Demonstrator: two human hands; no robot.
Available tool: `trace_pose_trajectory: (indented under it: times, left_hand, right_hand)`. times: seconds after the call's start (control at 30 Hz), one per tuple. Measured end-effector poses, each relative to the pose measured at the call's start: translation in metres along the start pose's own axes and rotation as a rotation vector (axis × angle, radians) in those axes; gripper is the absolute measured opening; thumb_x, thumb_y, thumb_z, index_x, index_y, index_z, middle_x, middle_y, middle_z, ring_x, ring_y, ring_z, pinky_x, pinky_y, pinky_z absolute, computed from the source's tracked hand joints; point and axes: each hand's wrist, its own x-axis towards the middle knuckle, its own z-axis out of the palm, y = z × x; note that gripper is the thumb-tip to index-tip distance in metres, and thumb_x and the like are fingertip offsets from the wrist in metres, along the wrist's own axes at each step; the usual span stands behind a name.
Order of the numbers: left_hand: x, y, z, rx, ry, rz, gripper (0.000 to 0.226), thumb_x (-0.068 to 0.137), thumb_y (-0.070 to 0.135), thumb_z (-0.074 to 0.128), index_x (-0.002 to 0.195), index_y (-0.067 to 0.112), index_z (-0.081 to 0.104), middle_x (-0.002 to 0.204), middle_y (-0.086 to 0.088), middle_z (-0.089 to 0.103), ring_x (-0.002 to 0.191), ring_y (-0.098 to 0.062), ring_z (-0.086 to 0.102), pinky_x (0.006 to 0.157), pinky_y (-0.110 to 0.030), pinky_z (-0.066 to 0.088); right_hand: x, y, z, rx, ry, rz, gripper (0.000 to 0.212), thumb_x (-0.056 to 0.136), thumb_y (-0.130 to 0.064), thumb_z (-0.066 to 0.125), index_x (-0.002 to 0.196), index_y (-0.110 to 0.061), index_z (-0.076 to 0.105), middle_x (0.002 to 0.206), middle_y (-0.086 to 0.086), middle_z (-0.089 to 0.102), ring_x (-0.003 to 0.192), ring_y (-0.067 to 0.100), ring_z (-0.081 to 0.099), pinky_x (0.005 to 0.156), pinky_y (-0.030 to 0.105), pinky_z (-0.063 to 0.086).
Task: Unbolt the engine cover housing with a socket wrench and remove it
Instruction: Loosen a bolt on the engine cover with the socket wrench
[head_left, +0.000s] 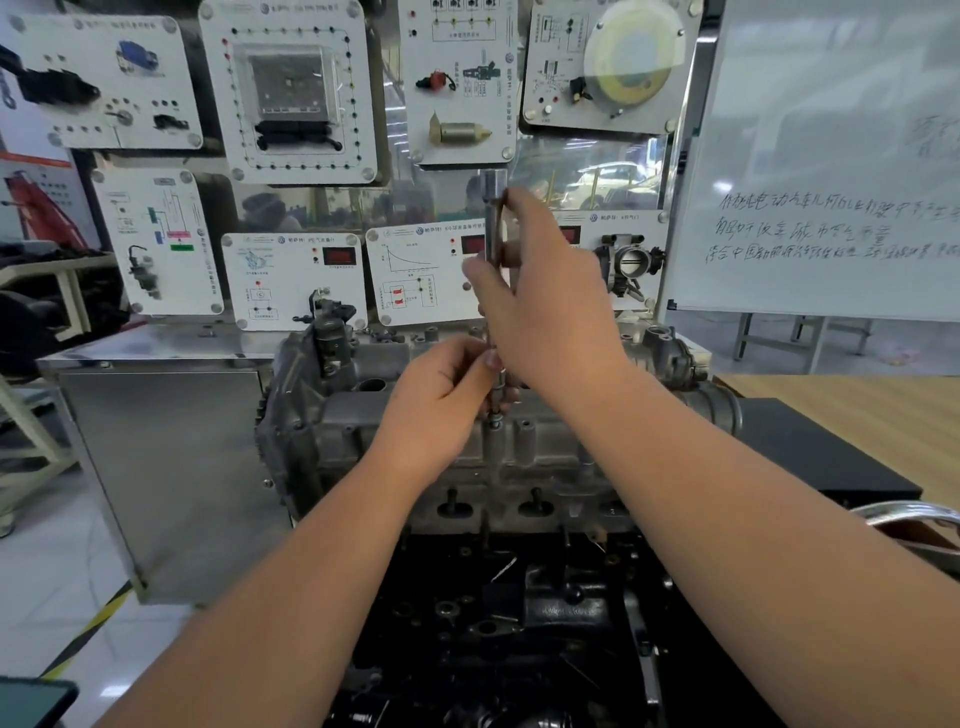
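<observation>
Two hands on the socket wrench (492, 260), upright over the grey engine cover housing (457, 426) atop the engine block. Left hand (441, 400) pinches the lower shaft near the socket; right hand (540, 296) curls round the upper shaft. Display panels (291, 88) behind; whiteboard (831, 156) at right.

A: Where's the engine (467, 457)?
B: Straight ahead, before the panels (291, 280). The cover (431, 410) sits on top of it.
A: And the wrench (493, 228)?
B: Upright over the cover, right hand (540, 306) above, left hand (441, 400) below at the socket.
A: What's at the sides?
B: Cabinet (166, 467) left; whiteboard (831, 156) right, desk (857, 410) below it.
</observation>
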Motion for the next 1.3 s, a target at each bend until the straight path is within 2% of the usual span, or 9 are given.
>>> trace_pose_trajectory:
  times: [0.13, 0.23, 0.43, 0.63, 0.87, 0.97, 1.03, 1.1, 1.3]
  left_hand:
    - [0.000, 0.001, 0.001, -0.028, 0.031, 0.001, 0.015, 0.089, 0.042, 0.065, 0.084, 0.028, 0.067, 0.077, 0.001, 0.073, 0.072, -0.017, 0.070, 0.078, -0.058, 0.058]
    - [0.002, 0.002, 0.000, -0.068, 0.004, -0.016, 0.015, 0.096, 0.035, 0.063, 0.084, 0.028, 0.068, 0.080, 0.002, 0.074, 0.076, -0.017, 0.071, 0.083, -0.057, 0.058]
    - [-0.001, 0.006, 0.000, -0.021, -0.062, -0.002, 0.025, 0.097, 0.044, 0.052, 0.082, 0.041, 0.072, 0.079, 0.011, 0.073, 0.072, -0.005, 0.067, 0.074, -0.032, 0.058]
    - [0.003, 0.001, 0.005, -0.016, 0.060, 0.058, 0.026, 0.079, 0.046, 0.069, 0.081, 0.021, 0.060, 0.067, 0.003, 0.067, 0.061, -0.011, 0.062, 0.059, -0.025, 0.050]
    - [0.000, 0.005, 0.001, -0.021, -0.027, 0.028, 0.032, 0.103, 0.036, 0.045, 0.093, 0.050, 0.072, 0.095, 0.012, 0.076, 0.086, -0.009, 0.075, 0.079, -0.027, 0.060]
    - [-0.002, 0.007, 0.001, 0.143, -0.042, 0.105, 0.030, 0.103, 0.039, 0.045, 0.088, 0.055, 0.065, 0.084, 0.021, 0.073, 0.077, 0.001, 0.070, 0.071, -0.017, 0.055]
    - [-0.001, 0.005, 0.003, 0.176, 0.006, 0.098, 0.020, 0.097, 0.050, 0.047, 0.089, 0.052, 0.065, 0.086, 0.016, 0.073, 0.080, -0.003, 0.070, 0.075, -0.030, 0.057]
    - [-0.001, 0.003, 0.004, 0.160, 0.042, 0.078, 0.019, 0.090, 0.057, 0.051, 0.090, 0.048, 0.067, 0.086, 0.010, 0.074, 0.079, -0.012, 0.068, 0.078, -0.047, 0.057]
    - [0.001, 0.003, 0.004, -0.046, 0.044, 0.040, 0.007, 0.082, 0.051, 0.064, 0.083, 0.044, 0.066, 0.085, 0.004, 0.074, 0.081, -0.013, 0.073, 0.074, -0.046, 0.061]
  right_hand:
    - [0.008, -0.004, -0.004, -0.040, -0.050, -0.028, 0.047, 0.099, -0.019, 0.058, 0.143, -0.015, 0.043, 0.092, 0.005, 0.070, 0.080, 0.023, 0.069, 0.073, 0.039, 0.058]
    - [0.009, -0.008, -0.005, -0.083, -0.144, -0.072, 0.040, 0.100, -0.014, 0.053, 0.138, -0.011, 0.040, 0.088, 0.007, 0.068, 0.070, 0.021, 0.067, 0.061, 0.037, 0.056]
    - [0.003, -0.009, 0.001, -0.106, -0.100, -0.040, 0.046, 0.098, -0.010, 0.048, 0.141, -0.005, 0.033, 0.060, -0.004, 0.051, 0.048, 0.011, 0.049, 0.043, 0.022, 0.028]
    - [0.004, -0.009, -0.001, 0.030, -0.017, -0.009, 0.032, 0.101, -0.021, 0.056, 0.129, -0.009, 0.044, 0.088, 0.006, 0.067, 0.076, 0.025, 0.067, 0.065, 0.039, 0.056]
    - [0.011, -0.005, -0.001, 0.218, -0.142, 0.057, 0.003, 0.103, -0.009, 0.041, 0.105, -0.008, 0.040, 0.085, 0.018, 0.067, 0.066, 0.026, 0.065, 0.056, 0.050, 0.054]
    - [0.003, -0.004, 0.010, 0.436, -0.002, 0.124, 0.017, 0.105, -0.030, 0.041, 0.103, -0.014, 0.047, 0.066, -0.004, 0.050, 0.050, 0.003, 0.040, 0.050, 0.032, 0.037]
    - [0.002, -0.011, 0.014, 0.644, 0.034, 0.269, 0.040, 0.095, -0.065, 0.034, 0.079, -0.033, 0.051, 0.055, -0.014, 0.038, 0.044, 0.004, 0.032, 0.050, 0.028, 0.027]
    - [0.010, -0.018, 0.014, 0.861, 0.045, 0.435, 0.062, 0.084, -0.083, 0.030, 0.052, -0.030, 0.036, 0.051, -0.010, 0.025, 0.045, 0.011, 0.020, 0.053, 0.036, 0.014]
    - [0.030, -0.012, 0.003, 1.055, -0.191, 0.624, 0.059, 0.094, -0.066, 0.039, 0.052, -0.025, 0.029, 0.049, -0.006, 0.024, 0.043, 0.014, 0.016, 0.047, 0.024, 0.018]
